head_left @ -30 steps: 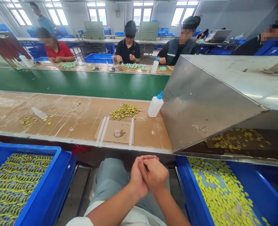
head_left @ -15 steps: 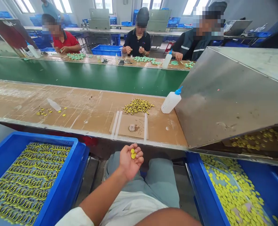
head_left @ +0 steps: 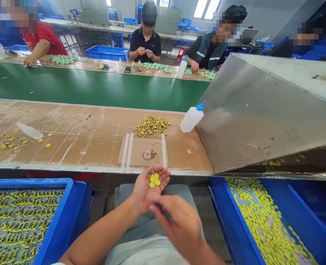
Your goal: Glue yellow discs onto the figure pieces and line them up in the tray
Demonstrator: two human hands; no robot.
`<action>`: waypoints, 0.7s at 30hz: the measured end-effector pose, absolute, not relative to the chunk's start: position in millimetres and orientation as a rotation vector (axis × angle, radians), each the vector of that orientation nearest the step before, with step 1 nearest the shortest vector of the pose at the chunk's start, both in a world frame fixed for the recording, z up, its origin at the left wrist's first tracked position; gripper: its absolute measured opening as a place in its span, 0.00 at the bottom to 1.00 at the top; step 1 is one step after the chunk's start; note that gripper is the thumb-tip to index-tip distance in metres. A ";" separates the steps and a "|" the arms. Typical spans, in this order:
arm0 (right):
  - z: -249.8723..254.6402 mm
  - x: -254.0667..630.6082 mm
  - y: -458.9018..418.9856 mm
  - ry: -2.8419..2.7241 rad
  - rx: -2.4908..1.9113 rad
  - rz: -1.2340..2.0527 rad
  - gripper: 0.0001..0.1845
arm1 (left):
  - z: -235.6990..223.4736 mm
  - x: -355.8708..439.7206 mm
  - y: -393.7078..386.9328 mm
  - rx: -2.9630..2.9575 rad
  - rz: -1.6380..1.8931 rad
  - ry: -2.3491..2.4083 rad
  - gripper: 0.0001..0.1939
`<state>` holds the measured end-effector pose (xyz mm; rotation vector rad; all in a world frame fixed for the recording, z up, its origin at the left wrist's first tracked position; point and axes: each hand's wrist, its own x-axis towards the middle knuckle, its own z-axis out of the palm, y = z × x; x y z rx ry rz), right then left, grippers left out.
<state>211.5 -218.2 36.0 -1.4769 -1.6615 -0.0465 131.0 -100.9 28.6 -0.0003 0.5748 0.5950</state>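
Observation:
My left hand [head_left: 149, 187] is palm up and cupped, with several round yellow discs [head_left: 155, 180] lying in it. It is just in front of the table edge, over my lap. My right hand [head_left: 181, 219] is close by at lower right, its fingers bent beside the left palm's heel. Motion blur hides whether anything is between them. Beyond, on the table, a cardboard piece [head_left: 140, 158] with white tape strips carries a small round pot [head_left: 147, 155]. Behind it lies a heap of small yellow-and-black pieces [head_left: 153, 126].
A white bottle with a blue nozzle [head_left: 192, 119] stands beside a metal housing [head_left: 251, 110]. Blue bins flank me: the left bin [head_left: 66, 206] holds rows of yellow-and-black pieces, the right bin [head_left: 234, 217] yellow discs. Across the green belt [head_left: 96, 86], people work with pale green pieces.
My right hand has come into view beside the left one. More yellow discs now lie in my left palm, which is more open. The view has swung slightly right.

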 end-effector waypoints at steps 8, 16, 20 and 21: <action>15.6 249.1 -194.0 -1.621 -1.629 0.348 0.13 | 30.8 132.4 -111.0 0.103 0.627 0.537 0.14; 17.5 243.0 -186.5 -1.547 -1.602 0.554 0.10 | 27.8 129.0 -110.9 0.126 0.649 0.591 0.11; 17.0 242.6 -187.3 -1.342 -1.491 0.707 0.08 | 23.2 128.2 -109.8 -0.009 0.608 0.645 0.09; 16.0 242.1 -187.9 -1.298 -1.491 0.743 0.07 | 21.4 128.0 -109.9 -0.042 0.598 0.671 0.09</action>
